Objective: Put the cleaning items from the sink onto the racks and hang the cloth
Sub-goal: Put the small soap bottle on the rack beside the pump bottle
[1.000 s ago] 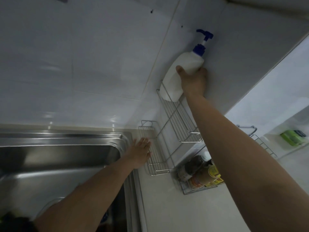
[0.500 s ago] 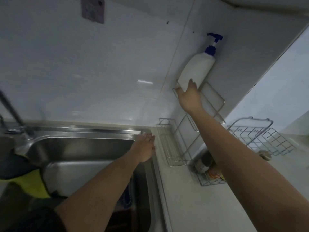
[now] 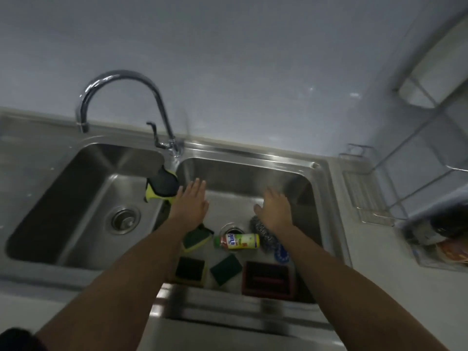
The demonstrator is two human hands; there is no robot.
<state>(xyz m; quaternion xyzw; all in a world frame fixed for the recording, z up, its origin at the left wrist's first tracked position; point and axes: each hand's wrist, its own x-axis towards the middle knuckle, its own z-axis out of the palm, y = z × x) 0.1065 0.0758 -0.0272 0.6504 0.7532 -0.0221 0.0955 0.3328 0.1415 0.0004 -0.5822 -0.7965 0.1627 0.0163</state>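
Observation:
Both hands hover over the right sink basin (image 3: 253, 171), empty with fingers spread. My left hand (image 3: 190, 205) is beside a black and yellow cloth (image 3: 162, 186) draped on the divider. My right hand (image 3: 274, 210) is just above a steel scourer (image 3: 262, 230). On the basin floor lie a small dish-soap bottle (image 3: 238, 241) on its side, a green and yellow sponge (image 3: 196, 239), a second sponge (image 3: 190, 269), a green scouring pad (image 3: 225, 268), a dark red holder (image 3: 268, 279) and a blue scrubber (image 3: 281, 252). Wire racks (image 3: 364, 196) stand at the right.
A chrome tap (image 3: 121, 79) arches over the divider. The left basin (image 3: 83, 198) holds only its drain. At the far right, a lower wire basket (image 3: 438, 244) holds jars and packets, and the white bottle (image 3: 435, 69) sits blurred on the upper rack.
My right hand let go of the white pump bottle on the upper rack and came down over the sink. My view swung left and down to the basins. My left hand moved over the right basin.

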